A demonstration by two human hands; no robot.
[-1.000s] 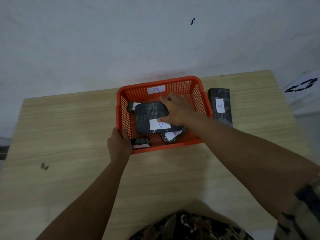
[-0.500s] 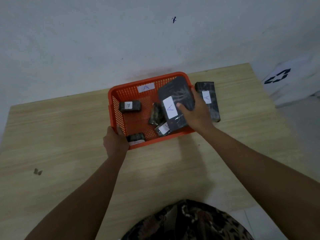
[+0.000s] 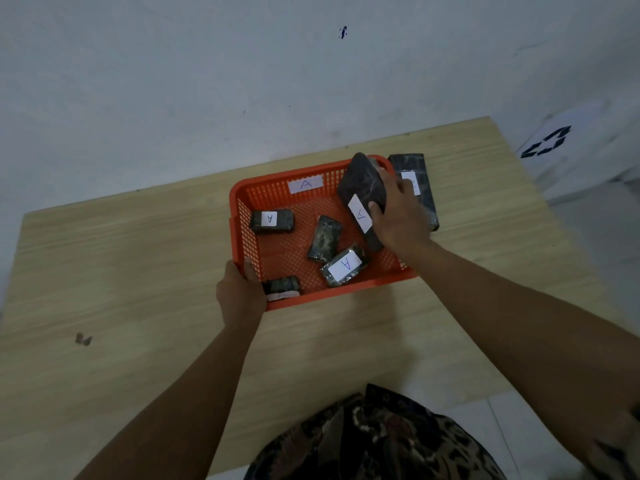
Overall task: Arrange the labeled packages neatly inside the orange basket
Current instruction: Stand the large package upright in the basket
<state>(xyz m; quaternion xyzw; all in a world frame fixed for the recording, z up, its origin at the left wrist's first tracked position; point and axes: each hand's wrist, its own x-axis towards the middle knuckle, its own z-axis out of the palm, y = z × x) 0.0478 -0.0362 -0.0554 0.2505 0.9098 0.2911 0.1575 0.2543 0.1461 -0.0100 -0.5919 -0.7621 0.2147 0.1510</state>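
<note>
Basket [image 3: 242,216] steadied by left hand [image 3: 239,292]; right hand [image 3: 401,220] grips large package [image 3: 362,188].

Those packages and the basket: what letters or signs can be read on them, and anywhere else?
"A": label on the orange basket, far wall.
"A": small package at the left.
"A": package near the front.
"A": large package in the right hand.
Unreadable: label of the long package outside; front-corner package.
Black arrow sign: white object at right.

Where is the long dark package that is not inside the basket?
The long package lies on the table, right of the orange basket, partly behind the right hand.
</note>
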